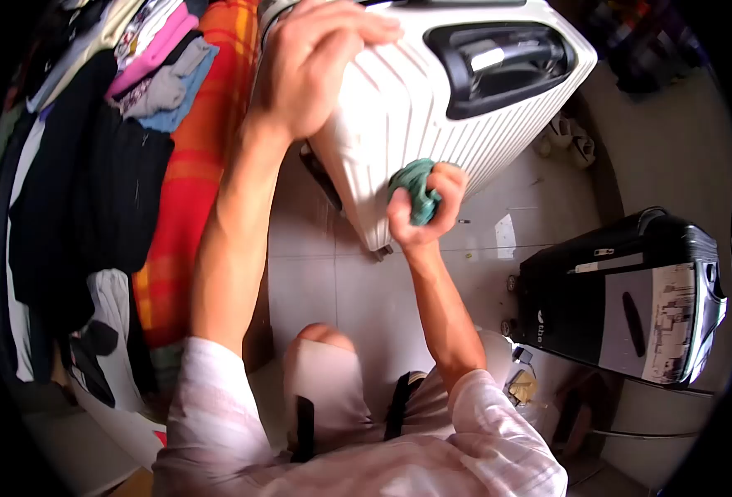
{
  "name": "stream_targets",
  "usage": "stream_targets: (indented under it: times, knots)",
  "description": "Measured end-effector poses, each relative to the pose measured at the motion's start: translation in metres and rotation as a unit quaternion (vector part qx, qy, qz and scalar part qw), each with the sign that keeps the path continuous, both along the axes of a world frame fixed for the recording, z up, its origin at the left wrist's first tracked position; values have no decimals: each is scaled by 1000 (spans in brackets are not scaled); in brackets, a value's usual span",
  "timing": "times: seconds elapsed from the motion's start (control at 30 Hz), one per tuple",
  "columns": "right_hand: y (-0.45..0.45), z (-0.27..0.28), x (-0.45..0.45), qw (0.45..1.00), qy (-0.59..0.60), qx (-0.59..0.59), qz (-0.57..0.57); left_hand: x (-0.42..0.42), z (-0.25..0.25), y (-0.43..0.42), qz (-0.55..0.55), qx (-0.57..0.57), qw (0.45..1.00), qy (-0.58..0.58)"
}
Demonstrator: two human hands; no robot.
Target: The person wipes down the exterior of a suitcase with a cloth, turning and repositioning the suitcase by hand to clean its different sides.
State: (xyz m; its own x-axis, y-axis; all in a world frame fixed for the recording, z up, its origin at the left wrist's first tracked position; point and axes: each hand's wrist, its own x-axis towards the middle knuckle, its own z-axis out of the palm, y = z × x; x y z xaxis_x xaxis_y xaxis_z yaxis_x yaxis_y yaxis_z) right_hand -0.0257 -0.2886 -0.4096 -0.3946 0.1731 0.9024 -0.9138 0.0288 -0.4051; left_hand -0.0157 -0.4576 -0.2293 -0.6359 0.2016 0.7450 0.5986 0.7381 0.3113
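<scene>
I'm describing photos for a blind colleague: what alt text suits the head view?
A person's right hand grips a bunched green cloth by a ribbed white suitcase, the left hand resting on the case. Piled clothes lie along the left; a black suitcase is at right.

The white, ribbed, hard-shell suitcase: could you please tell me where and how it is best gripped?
Probably by the black bar handle recessed in the suitcase, reaching down from the wearer's side: it faces the camera, whereas the broad ribbed shell offers little to wrap. The right hand holds a crumpled green cloth, so the left hand may suit.
</scene>
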Motion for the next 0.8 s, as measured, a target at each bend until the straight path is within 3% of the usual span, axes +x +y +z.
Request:
stream_targets:
  times: [0.1, 0.23, 0.3, 0.37, 0.43, 0.47, 0.5, 0.6, 0.7, 0.73, 0.8]
  knots:
    - [12, 28, 1, 998, -21, -50, -26, -2, 0, 2, -8, 11, 1000, 1]
    - [14, 150, -18, 993, 105, -31, -44, -3, -8, 14, 0, 73, 994, 80]
    - [-1, 143, -20, 993, 95, 12, -65, -2, -10, 18, 21, 70, 992, 101]
    - [-4, 106, 2, 996, 64, -35, -57, -3, -15, 16, 20, 81, 991, 107]
    - [-6, 55, 16, 998, 35, 0, -56, 2, -19, 20, 0, 119, 985, 123]
    - [-2, 49, 20, 999, 5, -6, -34, 14, -22, 21, -1, 146, 988, 58]
    - [3, 52, 18, 1000, -23, -14, -11, 13, -32, 15, -38, 166, 980, 105]
    - [15, 130, 9, 998, 12, -65, -8, 23, -45, 1, 70, 163, 958, 227]
    - [9, 173, 1, 996, 81, 21, -23, 24, -52, -5, 91, 142, 972, 166]
    - [3, 156, -1, 993, 65, 90, -32, 24, -55, -3, 83, 163, 969, 164]
    - [-8, 102, 4, 990, 101, 57, -84, 21, -62, -2, 68, 191, 966, 162]
